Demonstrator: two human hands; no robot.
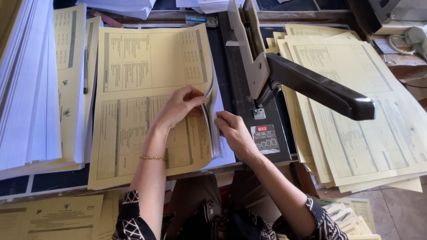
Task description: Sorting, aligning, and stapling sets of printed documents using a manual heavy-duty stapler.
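The left hand [180, 106] lies palm-down on a yellow printed booklet [147, 102], fingers pinching its right edge; the right hand [233, 133] grips the same edge beside a heavy-duty stapler [267, 89].

Yellow printed booklet [147, 98], flat on worktop.
Large cover sheet with printed tables, white pages underneath; right edge curled up and fanned, lying just left of the heavy stapler's base.

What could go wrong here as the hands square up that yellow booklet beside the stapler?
The sheets fan at the edge that the left hand and right hand pinch, so the yellow booklet may get stapled misaligned. The stapler handle hangs raised close by; a bump could bring it down.
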